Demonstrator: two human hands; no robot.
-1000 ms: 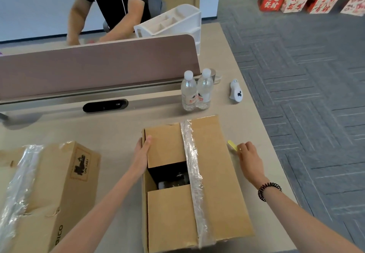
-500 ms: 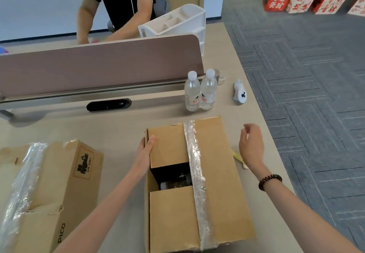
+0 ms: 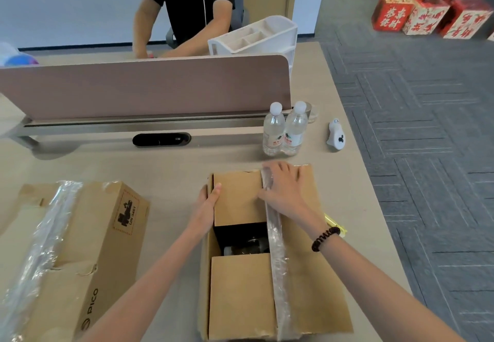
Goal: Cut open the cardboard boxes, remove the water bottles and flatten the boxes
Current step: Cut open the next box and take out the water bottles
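Note:
A cardboard box (image 3: 240, 296) lies in front of me with a strip of clear tape (image 3: 276, 261) along its top. A dark gap between its two left flaps shows a bottle (image 3: 247, 245) inside. My left hand (image 3: 209, 201) holds the box's far left edge, thumb on the flap. My right hand (image 3: 282, 188) lies flat with spread fingers on the far end of the top, over the tape. Two water bottles (image 3: 284, 130) stand on the desk behind the box. A yellow cutter (image 3: 335, 224) lies on the desk right of the box, partly hidden by my wrist.
A second taped cardboard box (image 3: 80, 256) lies at the left. Behind are a desk divider (image 3: 144, 90), a black device (image 3: 161, 139), a white organiser (image 3: 256, 37), and a small white object (image 3: 336, 136). Another person sits opposite. The desk edge runs at right; red boxes (image 3: 425, 13) stand on the floor.
My right hand left the yellow cutter on the desk, rose and moved left onto the far end of the box top. My left hand stayed on the box edge.

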